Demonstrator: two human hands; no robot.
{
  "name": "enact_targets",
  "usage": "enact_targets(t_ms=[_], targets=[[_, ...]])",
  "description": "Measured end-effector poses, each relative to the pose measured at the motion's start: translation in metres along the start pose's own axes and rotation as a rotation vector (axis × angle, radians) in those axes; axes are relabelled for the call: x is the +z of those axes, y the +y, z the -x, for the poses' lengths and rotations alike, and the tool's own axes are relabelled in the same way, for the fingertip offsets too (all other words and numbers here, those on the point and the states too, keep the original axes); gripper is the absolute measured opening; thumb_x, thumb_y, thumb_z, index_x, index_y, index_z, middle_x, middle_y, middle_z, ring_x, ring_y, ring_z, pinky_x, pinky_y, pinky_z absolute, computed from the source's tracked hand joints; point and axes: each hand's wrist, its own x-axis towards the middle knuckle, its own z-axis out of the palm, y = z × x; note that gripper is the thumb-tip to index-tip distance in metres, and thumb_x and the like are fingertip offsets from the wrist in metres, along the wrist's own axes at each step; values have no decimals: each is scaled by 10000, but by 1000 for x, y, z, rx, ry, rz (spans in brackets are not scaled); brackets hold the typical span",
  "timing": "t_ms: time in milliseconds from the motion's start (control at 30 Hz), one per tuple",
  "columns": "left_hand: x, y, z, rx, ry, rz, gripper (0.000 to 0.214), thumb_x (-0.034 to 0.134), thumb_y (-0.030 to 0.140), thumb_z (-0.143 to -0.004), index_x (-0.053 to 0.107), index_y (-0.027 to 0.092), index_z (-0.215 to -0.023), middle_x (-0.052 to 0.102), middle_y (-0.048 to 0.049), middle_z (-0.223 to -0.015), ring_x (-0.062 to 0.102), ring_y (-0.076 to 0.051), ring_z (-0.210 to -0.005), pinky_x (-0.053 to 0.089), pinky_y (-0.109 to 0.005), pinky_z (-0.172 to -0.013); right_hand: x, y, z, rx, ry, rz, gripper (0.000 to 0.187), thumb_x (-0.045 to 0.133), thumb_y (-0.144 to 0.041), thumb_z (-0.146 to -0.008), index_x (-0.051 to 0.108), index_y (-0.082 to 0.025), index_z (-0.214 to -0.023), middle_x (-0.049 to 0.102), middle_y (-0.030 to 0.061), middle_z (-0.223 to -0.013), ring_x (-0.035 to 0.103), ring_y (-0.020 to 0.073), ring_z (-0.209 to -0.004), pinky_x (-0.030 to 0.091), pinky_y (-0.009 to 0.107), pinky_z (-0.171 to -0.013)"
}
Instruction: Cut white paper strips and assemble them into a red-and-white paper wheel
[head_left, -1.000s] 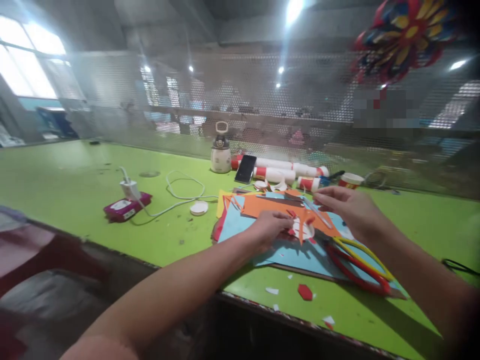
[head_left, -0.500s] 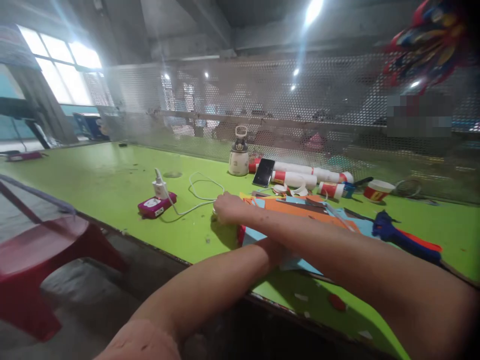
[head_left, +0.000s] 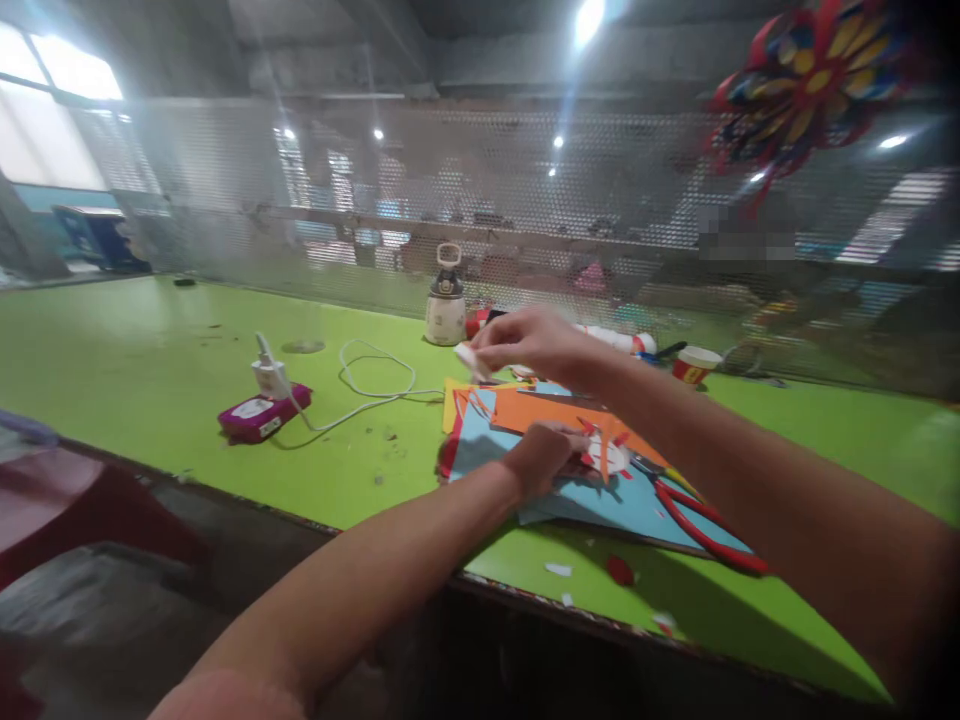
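My right hand (head_left: 529, 345) is lifted above the green table (head_left: 150, 350), its fingers pinched on a small white round piece (head_left: 468, 360). Lower down, my left hand (head_left: 546, 455) rests closed on a white paper disc with red and orange strips (head_left: 609, 456). That disc lies on a pile of blue, orange and yellow paper sheets (head_left: 525, 410). Scissors with red and yellow handles (head_left: 705, 525) lie on the blue sheet to the right of the left hand.
A white bottle (head_left: 444, 310) stands by the mesh screen (head_left: 337, 200), with white and red tubes (head_left: 626, 342) and a red cup (head_left: 695, 364) beside it. A pink pack with a charger (head_left: 261, 412) and white cable (head_left: 375, 385) lies left. Paper scraps (head_left: 619, 570) dot the near edge.
My right hand reached left across to the white round piece by the cable, picked it up and now holds it raised above the paper pile. The left hand stayed on the paper disc.
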Motion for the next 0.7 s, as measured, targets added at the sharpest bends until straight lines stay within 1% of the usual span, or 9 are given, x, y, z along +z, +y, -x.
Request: enact_targets(t_ms=[33,100,133,200,267,333,433,533,700], targets=[[0,-1,-1,-13,14,-48,327,535,308,-857,534,148,-1142,570,-93,-1131,586,-203,-939,504,-405,-777,-15,14,22,24,51,-80,201,505,-241,-867,647,-130,-777,678,39,-807,599,117,-713,447,231,-619],[0,-1,-2,-12,24,-120,175,570,184,-822,616,58,-935,641,-118,-915,623,-178,-775,521,-334,-688,-37,45,73,146,190,-536,130,605,-260,-798,645,-161,-724,639,5,-683,571,107,-630,434,236,-595],[0,-1,-2,-5,19,-147,91,581,106,-786,634,35,-804,653,-123,-789,625,-169,-684,524,-312,-646,-43,62,100,224,238,-701,102,652,-267,-763,647,-175,-719,634,-3,-684,569,105,-634,438,240,-616],[-2,-1,-1,27,19,-181,65,584,34,-737,628,51,-693,646,-93,-675,607,-140,-571,531,-294,-608,-43,94,151,407,286,-917,136,712,-304,-717,646,-188,-742,637,-6,-716,579,110,-665,452,252,-666],[-2,0,-1,51,27,-207,70,583,15,-723,622,56,-682,651,-95,-686,619,-140,-574,542,-288,-616,-34,120,194,515,255,-934,229,734,-370,-684,624,-172,-719,615,-5,-663,572,110,-614,463,264,-638],[-2,0,-1,61,40,-229,50,594,21,-719,620,57,-695,655,-105,-710,629,-148,-590,552,-290,-617,-22,139,223,590,207,-938,297,751,-404,-650,612,-152,-722,600,-2,-625,557,104,-560,466,264,-587],[0,2,0,66,60,-250,57,600,10,-709,612,62,-688,641,-95,-699,637,-157,-606,563,-295,-624,-13,157,246,664,132,-921,349,740,-450,-640,585,-140,-684,589,6,-588,559,111,-529,477,275,-556],[2,3,0,68,81,-261,59,593,8,-713,609,61,-692,626,-86,-682,628,-147,-590,572,-306,-641,-20,164,256,717,125,-845,366,736,-458,-632,591,-139,-737,633,48,-688,596,128,-598,499,284,-592],[1,4,-1,73,89,-263,46,604,12,-706,623,50,-725,620,-91,-716,633,-154,-617,580,-318,-663,-35,158,264,792,179,-519,305,630,-423,-745,609,-152,-883,641,65,-755,594,136,-611,484,278,-560]])
